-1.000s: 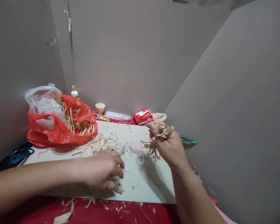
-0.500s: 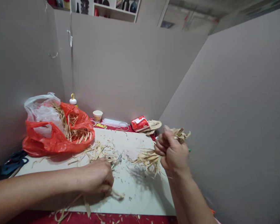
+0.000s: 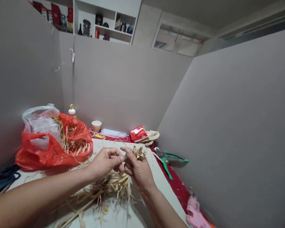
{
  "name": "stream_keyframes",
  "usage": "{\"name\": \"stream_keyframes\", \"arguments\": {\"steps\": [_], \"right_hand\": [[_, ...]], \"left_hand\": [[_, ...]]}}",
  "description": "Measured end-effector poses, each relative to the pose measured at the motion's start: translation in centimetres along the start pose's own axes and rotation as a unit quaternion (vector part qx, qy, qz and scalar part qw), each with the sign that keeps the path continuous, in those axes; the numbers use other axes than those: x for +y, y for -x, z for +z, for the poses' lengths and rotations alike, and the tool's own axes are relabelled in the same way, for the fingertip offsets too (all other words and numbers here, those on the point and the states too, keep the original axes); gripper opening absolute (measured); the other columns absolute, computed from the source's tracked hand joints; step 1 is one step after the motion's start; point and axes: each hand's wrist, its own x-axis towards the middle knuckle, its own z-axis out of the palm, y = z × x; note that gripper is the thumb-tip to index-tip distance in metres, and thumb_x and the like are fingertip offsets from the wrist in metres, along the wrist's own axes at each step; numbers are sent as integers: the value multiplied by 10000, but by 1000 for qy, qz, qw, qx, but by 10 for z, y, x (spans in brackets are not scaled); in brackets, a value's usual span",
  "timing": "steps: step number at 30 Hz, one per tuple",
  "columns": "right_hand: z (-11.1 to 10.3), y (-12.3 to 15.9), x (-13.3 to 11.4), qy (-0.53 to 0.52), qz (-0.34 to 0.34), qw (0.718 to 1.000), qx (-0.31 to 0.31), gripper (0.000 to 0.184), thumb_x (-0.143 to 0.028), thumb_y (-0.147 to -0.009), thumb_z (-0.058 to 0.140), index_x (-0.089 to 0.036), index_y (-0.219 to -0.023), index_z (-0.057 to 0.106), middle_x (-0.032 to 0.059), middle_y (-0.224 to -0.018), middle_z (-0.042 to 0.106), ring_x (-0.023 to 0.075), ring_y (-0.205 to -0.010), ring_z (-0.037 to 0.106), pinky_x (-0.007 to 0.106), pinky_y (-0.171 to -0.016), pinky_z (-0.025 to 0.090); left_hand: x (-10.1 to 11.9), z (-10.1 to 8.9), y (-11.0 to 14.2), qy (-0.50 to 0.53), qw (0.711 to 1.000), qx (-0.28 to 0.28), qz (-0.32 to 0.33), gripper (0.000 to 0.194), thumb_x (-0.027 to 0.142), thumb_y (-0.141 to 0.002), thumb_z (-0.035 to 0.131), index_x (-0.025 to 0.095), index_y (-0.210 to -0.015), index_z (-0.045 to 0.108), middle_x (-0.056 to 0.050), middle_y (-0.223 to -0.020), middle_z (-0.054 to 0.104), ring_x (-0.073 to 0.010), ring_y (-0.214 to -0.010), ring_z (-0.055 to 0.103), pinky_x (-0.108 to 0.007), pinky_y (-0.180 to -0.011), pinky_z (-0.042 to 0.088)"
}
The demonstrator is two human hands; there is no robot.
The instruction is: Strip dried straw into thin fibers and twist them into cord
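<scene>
My right hand (image 3: 140,172) is closed around a bundle of dry, pale straw-like strips (image 3: 120,183). The bundle's short cut ends (image 3: 139,153) stick out above the fist, and its loose strips hang below it over the white board (image 3: 160,172). Right beside it, my left hand (image 3: 106,163) is closed in a pinch, its thumb and fingertips meeting the right thumb and fingers. Whatever sits in that pinch is too small to make out. Longer loose strips (image 3: 82,202) trail across the board under the left forearm.
A red plastic bag (image 3: 47,156) full of strips stands at the left. Along the back are a paper cup (image 3: 96,126), a red tissue pack (image 3: 138,134) and a woven piece (image 3: 152,136). Green-handled pruning shears (image 3: 167,160) lie at the right, near a pink object (image 3: 194,213).
My left hand has risen from the strips on the board to meet the right hand. The right hand has moved left with its bundle. The view has tilted up, and the shears now show.
</scene>
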Motion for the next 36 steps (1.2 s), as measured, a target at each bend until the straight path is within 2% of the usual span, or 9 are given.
{"name": "stream_keyframes", "arguments": {"steps": [3, 7, 10, 13, 18, 21, 25, 29, 36], "right_hand": [[-4, -1, -9, -6, -74, 996, 45, 336, -459, -694, 736, -151, -756, 616, -90, -478, 323, 34, -409, 273, 167, -381, 240], [-17, -1, -43, -48, -160, 983, 79, 428, -450, -610, 791, -153, -577, 485, 2, -797, 587, 86, -643, 525, 190, -490, 412], [-28, 3, -69, -79, -164, 982, 48, 402, -372, -661, 767, -175, -583, 426, -74, -524, 368, 44, -425, 321, 165, -378, 295], [-36, 11, -87, -51, -224, 970, 84, 350, -330, -727, 709, -186, -598, 417, -89, -472, 240, 42, -382, 141, 180, -331, 108], [-34, 20, -92, -1, -277, 951, 138, 305, -275, -751, 704, -202, -638, 430, -89, -480, 207, 48, -399, 98, 220, -367, 60], [-33, 19, -91, 16, -247, 959, 140, 206, -299, -743, 708, -216, -717, 522, -99, -464, 192, 45, -387, 86, 220, -363, 48], [-44, 15, -99, -2, -218, 965, 147, 215, -387, -740, 689, -212, -710, 566, -101, -443, 170, 48, -382, 69, 218, -344, 49], [-62, 6, -104, 10, -147, 980, 132, 281, -391, -648, 753, -190, -657, 558, -109, -442, 173, 31, -380, 73, 188, -335, 45], [-37, -6, -56, 78, -10, 996, 46, 407, -461, -576, 799, -148, -721, 584, -125, -460, 201, 10, -378, 138, 144, -341, 100]], "left_hand": [[-2, 1, 2, -5, 1000, -14, -26, 343, 450, -694, 715, 127, -709, 599, -6, -578, 634, -85, -524, 536, -220, -567, 404], [-1, -16, 5, -50, 997, -19, -49, 326, 431, -673, 720, 129, -697, 600, -6, -571, 625, -89, -514, 524, -221, -552, 392], [-1, -39, 7, -121, 991, -12, -57, 263, 388, -711, 666, 135, -702, 595, -2, -572, 611, -98, -525, 524, -218, -543, 380], [-5, -61, 10, -254, 966, -5, -40, 184, 315, -750, 597, 139, -697, 608, -4, -608, 606, -107, -572, 527, -216, -567, 382], [-30, -76, 13, -483, 875, -14, -29, 204, 251, -665, 649, 185, -853, 693, -11, -754, 651, -135, -654, 546, -210, -572, 364], [-48, -74, 9, -508, 859, -52, -46, 149, 230, -662, 649, 182, -792, 705, -12, -724, 658, -133, -634, 542, -210, -561, 355], [-48, -75, 1, -425, 904, -36, -33, 80, 205, -693, 614, 153, -648, 655, -5, -645, 631, -127, -634, 543, -209, -588, 375], [-13, -85, -3, -206, 974, -12, -91, 182, 314, -705, 656, 140, -734, 612, 7, -603, 598, -78, -486, 456, -198, -484, 323], [21, -79, 3, -50, 992, -51, -104, 250, 330, -745, 667, 156, -735, 488, -29, -661, 663, -34, -411, 405, -184, -421, 228]]}}
